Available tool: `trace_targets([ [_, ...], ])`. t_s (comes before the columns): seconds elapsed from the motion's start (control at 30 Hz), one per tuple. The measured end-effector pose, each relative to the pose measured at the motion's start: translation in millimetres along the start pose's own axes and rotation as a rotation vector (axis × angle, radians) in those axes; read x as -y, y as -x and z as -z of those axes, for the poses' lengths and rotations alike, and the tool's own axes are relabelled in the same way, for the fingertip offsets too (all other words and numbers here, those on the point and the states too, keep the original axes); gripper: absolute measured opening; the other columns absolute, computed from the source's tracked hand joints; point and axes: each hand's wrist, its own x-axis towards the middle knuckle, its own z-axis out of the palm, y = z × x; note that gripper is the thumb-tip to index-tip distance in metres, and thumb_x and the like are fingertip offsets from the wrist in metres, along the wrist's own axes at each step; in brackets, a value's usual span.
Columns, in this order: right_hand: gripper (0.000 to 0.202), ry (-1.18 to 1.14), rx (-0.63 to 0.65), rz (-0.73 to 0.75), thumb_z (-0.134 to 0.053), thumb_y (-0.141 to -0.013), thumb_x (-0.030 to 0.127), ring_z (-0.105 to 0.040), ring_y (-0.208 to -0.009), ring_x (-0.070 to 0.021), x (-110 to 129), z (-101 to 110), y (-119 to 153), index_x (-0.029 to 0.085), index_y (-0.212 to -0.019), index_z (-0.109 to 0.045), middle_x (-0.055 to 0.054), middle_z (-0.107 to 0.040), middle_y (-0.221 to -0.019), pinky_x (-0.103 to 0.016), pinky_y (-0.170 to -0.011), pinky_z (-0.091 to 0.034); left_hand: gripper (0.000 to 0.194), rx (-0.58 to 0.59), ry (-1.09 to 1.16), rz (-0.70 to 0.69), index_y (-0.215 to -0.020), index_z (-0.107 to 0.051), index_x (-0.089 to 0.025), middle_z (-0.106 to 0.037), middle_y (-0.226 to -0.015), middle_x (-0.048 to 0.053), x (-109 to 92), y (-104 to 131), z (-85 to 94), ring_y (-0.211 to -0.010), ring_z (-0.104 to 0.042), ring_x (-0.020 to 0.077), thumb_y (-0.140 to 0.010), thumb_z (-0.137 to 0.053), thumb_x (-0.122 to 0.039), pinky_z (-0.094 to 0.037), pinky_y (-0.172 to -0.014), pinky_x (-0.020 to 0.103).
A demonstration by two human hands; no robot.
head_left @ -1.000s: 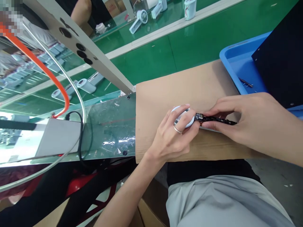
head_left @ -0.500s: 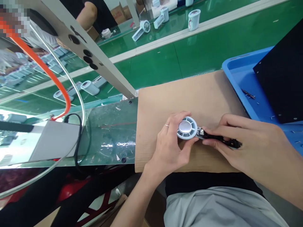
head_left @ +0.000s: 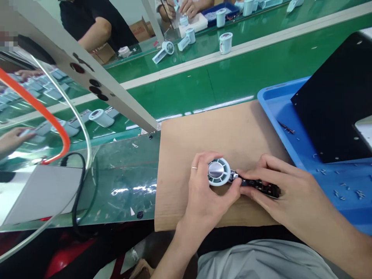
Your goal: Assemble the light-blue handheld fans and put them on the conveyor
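Observation:
My left hand (head_left: 207,190) is closed around a light-blue, round, spoked fan head (head_left: 219,172) with a silver disc at its centre. Its thumb reaches to the joint where the head meets a narrow black part. My right hand (head_left: 279,186) pinches that black part, a handle-like piece with what looks like circuit parts (head_left: 266,188), which extends to the right from the head. Both pieces are held low over a brown cardboard sheet (head_left: 203,131). The fingers hide some of the joint and of the head's left edge.
To the right, a blue tray (head_left: 271,93) holds small screws (head_left: 360,193) and a black panel (head_left: 334,104). Behind the cardboard runs a green conveyor (head_left: 186,91) with light-blue housings (head_left: 226,42). A slanted metal post (head_left: 124,97) and an orange hose (head_left: 37,100) stand left. Co-workers' hands (head_left: 188,7) show beyond.
The view has shifted, so the scene sits lower and further left. My left thumb has moved onto the joint beside the fan head. A co-worker's hand has appeared at the left edge.

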Motion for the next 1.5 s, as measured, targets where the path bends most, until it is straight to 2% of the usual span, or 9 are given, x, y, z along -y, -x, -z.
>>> trace_targets([
  [0.1,0.016,-0.141,0.096,-0.108,-0.065,-0.119,0.031,-0.067,-0.09,-0.0076,-6,11,2,0.035,-0.124,-0.079,0.004,-0.066,-0.112,-0.016,-0.069,-0.055,0.06,-0.021,-0.139,-0.037,-0.137,-0.054,-0.026,-0.058,-0.128,0.007,1,-2,0.5,-0.12,-0.058,0.0283,-0.084,-0.079,-0.016,-0.051,-0.105,0.046],
  [0.2,0.021,-0.227,0.078,-0.134,-0.062,-0.116,0.022,-0.072,-0.1,-0.0081,-6,10,5,0.036,-0.113,-0.079,0.008,-0.07,-0.119,-0.015,-0.077,-0.059,0.075,-0.007,-0.142,-0.013,-0.147,-0.044,-0.026,-0.052,-0.139,0.011,3,-4,4.5,-0.129,-0.056,0.0308,-0.082,-0.08,-0.018,-0.052,-0.111,0.05],
  [0.4,0.03,-0.322,0.111,-0.223,-0.051,-0.119,0.029,-0.063,-0.077,-0.0113,8,-13,14,0.024,-0.096,-0.068,0.0,-0.063,-0.096,-0.025,-0.061,-0.048,0.069,0.134,0.084,0.088,-0.157,-0.038,-0.03,-0.054,-0.153,0.011,6,0,16.0,-0.14,-0.061,0.0278,-0.098,-0.072,-0.019,-0.055,-0.117,0.045],
  [0.57,0.03,-0.405,0.127,-0.316,-0.051,-0.12,0.037,-0.064,-0.088,-0.0142,6,-18,18,0.023,-0.098,-0.067,-0.003,-0.065,-0.114,-0.027,-0.068,-0.049,0.08,0.24,0.084,0.08,-0.169,-0.026,-0.03,-0.041,-0.17,0.014,6,5,18.6,-0.162,-0.042,0.0327,-0.101,-0.068,-0.018,-0.036,-0.136,0.058],
  [0.73,0.035,-0.504,0.243,-0.466,-0.064,-0.114,0.055,-0.066,-0.123,-0.0217,-7,-16,14,0.024,-0.101,-0.072,-0.003,-0.055,-0.156,-0.028,-0.086,-0.057,0.083,0.262,0.045,0.075,-0.171,-0.021,-0.033,-0.034,-0.173,0.015,8,5,17.5,-0.162,-0.041,0.0346,-0.103,-0.065,-0.017,-0.038,-0.134,0.063],
  [0.87,0.046,-0.59,0.224,-0.554,-0.072,-0.105,0.063,-0.07,-0.119,-0.0261,-7,-17,10,0.019,-0.09,-0.07,-0.005,-0.056,-0.157,-0.028,-0.08,-0.056,0.083,0.255,0.057,0.081,-0.17,-0.022,-0.034,-0.033,-0.175,0.015,7,7,19.0,-0.163,-0.041,0.0355,-0.103,-0.067,-0.017,-0.039,-0.134,0.064],
  [1.27,0.044,-0.607,0.301,-0.504,-0.073,-0.108,0.058,-0.07,-0.121,-0.0266,-17,-19,7,0.018,-0.091,-0.069,-0.008,-0.054,-0.158,-0.024,-0.077,-0.056,0.085,0.274,0.065,0.061,-0.171,-0.024,-0.037,-0.031,-0.176,0.015,9,8,22.0,-0.164,-0.04,0.0376,-0.102,-0.068,-0.015,-0.039,-0.134,0.066],
  [1.37,0.052,-0.579,0.143,-0.538,-0.074,-0.105,0.065,-0.067,-0.124,-0.0296,-8,-26,5,0.018,-0.084,-0.071,-0.01,-0.064,-0.143,-0.024,-0.068,-0.051,0.087,0.267,0.074,0.077,-0.17,-0.024,-0.039,-0.031,-0.175,0.014,8,9,21.2,-0.161,-0.043,0.0379,-0.1,-0.068,-0.014,-0.042,-0.133,0.067],
  [1.5,0.05,-0.523,0.011,-0.531,-0.076,-0.101,0.062,-0.067,-0.098,-0.0237,3,-35,1,0.018,-0.079,-0.066,-0.01,-0.07,-0.127,-0.027,-0.059,-0.041,0.088,0.251,0.086,0.084,-0.169,-0.024,-0.041,-0.032,-0.175,0.012,8,11,20.7,-0.162,-0.044,0.0365,-0.098,-0.067,-0.011,-0.043,-0.133,0.064],
])
